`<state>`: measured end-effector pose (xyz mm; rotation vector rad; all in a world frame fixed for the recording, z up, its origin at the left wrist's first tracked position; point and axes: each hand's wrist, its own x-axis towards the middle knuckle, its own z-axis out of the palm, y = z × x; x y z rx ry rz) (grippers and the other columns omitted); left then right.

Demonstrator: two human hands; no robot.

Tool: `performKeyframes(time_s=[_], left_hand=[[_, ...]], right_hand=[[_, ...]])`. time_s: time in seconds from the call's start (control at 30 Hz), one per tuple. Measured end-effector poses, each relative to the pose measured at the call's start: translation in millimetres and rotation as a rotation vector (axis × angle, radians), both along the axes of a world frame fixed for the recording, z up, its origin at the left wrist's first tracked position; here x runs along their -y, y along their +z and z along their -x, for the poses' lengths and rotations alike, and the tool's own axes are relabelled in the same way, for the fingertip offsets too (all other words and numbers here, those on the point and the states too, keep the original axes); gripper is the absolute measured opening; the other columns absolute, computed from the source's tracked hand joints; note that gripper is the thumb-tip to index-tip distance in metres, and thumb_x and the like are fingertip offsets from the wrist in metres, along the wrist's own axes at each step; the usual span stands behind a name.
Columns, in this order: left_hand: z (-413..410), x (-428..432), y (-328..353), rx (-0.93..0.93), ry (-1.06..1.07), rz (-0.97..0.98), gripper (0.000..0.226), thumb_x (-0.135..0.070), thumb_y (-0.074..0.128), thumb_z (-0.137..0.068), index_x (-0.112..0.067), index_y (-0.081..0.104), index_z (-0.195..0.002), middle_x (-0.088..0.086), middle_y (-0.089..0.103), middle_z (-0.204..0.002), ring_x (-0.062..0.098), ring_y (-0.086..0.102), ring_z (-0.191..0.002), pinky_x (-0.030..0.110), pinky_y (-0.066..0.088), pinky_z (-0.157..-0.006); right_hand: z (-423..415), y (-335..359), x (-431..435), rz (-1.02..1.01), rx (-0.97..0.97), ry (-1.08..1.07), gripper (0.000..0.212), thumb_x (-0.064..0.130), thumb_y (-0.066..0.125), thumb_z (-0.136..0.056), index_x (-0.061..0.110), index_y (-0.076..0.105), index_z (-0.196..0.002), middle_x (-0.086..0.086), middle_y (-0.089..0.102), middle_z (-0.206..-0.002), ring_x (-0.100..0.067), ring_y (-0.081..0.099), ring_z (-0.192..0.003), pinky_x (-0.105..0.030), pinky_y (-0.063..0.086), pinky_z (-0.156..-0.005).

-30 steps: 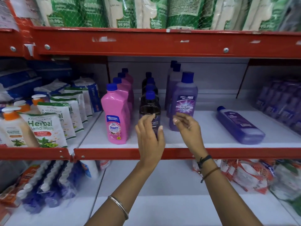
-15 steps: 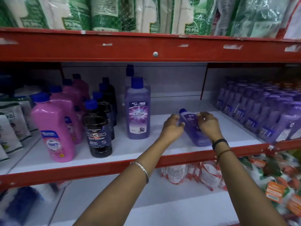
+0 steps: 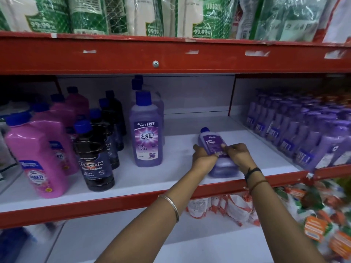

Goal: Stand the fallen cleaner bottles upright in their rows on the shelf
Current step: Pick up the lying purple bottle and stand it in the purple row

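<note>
A purple Bactin floor cleaner bottle (image 3: 211, 142) with a blue cap lies on its back on the white shelf (image 3: 174, 147), cap pointing to the rear, base near the front edge. My left hand (image 3: 204, 158) grips its left side and my right hand (image 3: 238, 156) grips its right side, both around the lower half. To the left stand three upright rows: purple bottles (image 3: 146, 133), black Bactin bottles (image 3: 94, 158) and pink bottles (image 3: 39, 158).
A red beam (image 3: 171, 54) runs low overhead, with green and white packs above it. Many small purple bottles (image 3: 296, 133) fill the bay to the right, past a red upright. The red front lip (image 3: 133, 198) edges the shelf; packets lie on the lower shelf.
My view swung right from the black and purple rows. Both hands left the standing bottles, reached the fallen purple bottle and closed on its sides.
</note>
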<state>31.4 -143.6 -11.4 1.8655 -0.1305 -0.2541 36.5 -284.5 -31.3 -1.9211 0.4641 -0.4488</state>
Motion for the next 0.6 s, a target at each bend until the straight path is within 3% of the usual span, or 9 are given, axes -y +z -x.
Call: performKeyframes(time_s=[0.13,0.2,0.37,0.53,0.6], left_hand=[[6,-14,-11,0.046,0.033,0.142,0.079,-0.015,0.068,-0.081,-0.013,0.016,-0.141,0.014,0.060,-0.125,0.028,0.062,-0.106,0.042,0.053,-0.093],[11,-26,-11,0.108,0.056,0.222,0.082,-0.013,0.067,-0.082,-0.014,0.014,-0.144,0.009,0.060,-0.120,0.019,0.060,-0.100,0.042,0.052,-0.094],[22,-61,1,0.271,0.081,0.340,0.062,-0.004,0.064,-0.084,-0.013,0.035,-0.138,0.004,0.055,-0.126,0.019,0.059,-0.105,0.041,0.055,-0.090],[40,-108,10,0.439,0.069,0.310,0.054,-0.011,0.065,-0.085,-0.017,0.043,-0.134,-0.002,0.058,-0.115,0.013,0.061,-0.097,0.018,0.055,-0.071],[45,-127,9,0.440,0.088,0.332,0.056,-0.013,0.064,-0.086,-0.021,0.040,-0.136,0.000,0.058,-0.121,0.015,0.060,-0.104,0.027,0.056,-0.078]], right_hand=[[15,2,-13,-0.203,0.218,0.025,0.042,0.022,0.070,-0.081,-0.007,0.057,-0.109,-0.024,0.066,-0.103,-0.036,0.065,-0.087,-0.033,0.056,-0.070],[27,11,-24,-0.288,0.275,0.068,0.047,0.018,0.070,-0.079,-0.005,0.052,-0.117,-0.021,0.064,-0.106,-0.034,0.065,-0.090,-0.033,0.056,-0.073],[49,22,-55,-0.251,0.332,0.262,0.039,0.011,0.069,-0.079,-0.002,0.059,-0.114,-0.019,0.068,-0.109,-0.022,0.068,-0.086,-0.021,0.057,-0.068],[70,33,-103,-0.229,0.411,0.304,0.043,0.010,0.068,-0.080,0.007,0.052,-0.120,0.000,0.066,-0.104,-0.012,0.066,-0.091,-0.015,0.056,-0.066],[75,39,-122,-0.207,0.431,0.322,0.045,0.011,0.069,-0.079,0.011,0.051,-0.121,0.007,0.064,-0.103,-0.009,0.066,-0.090,-0.014,0.056,-0.066]])
